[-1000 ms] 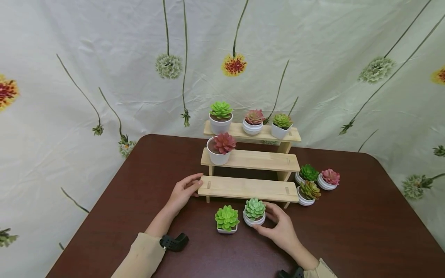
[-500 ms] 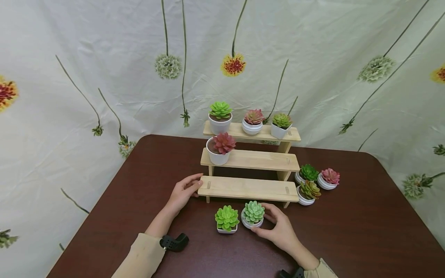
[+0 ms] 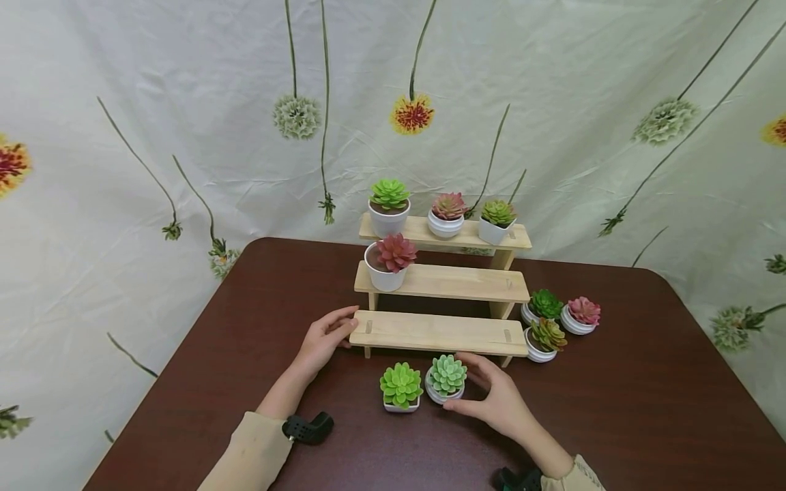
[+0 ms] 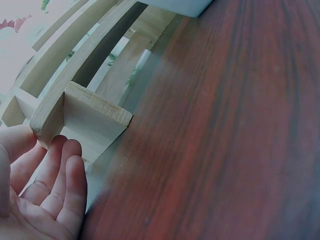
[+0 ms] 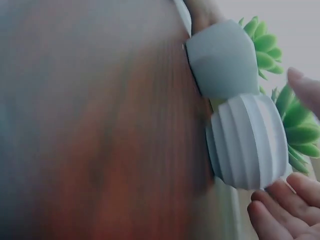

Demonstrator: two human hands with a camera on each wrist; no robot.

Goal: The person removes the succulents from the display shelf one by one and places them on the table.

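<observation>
A pale green succulent in a ribbed white pot stands on the brown table, against a bright green succulent in a square white pot. My right hand cups around the ribbed pot from the right. Its fingers are relaxed and show a small gap to the pot. My left hand rests with loose fingers against the left end of the wooden stepped stand, at its lowest shelf.
A red succulent sits on the stand's middle shelf, and three potted succulents line the top shelf. Three more pots cluster on the table right of the stand. A floral cloth hangs behind.
The ribbed pot slid a little left until it stood beside the square pot. My right hand then loosened its hold and drew slightly back. The left hand stayed still.
</observation>
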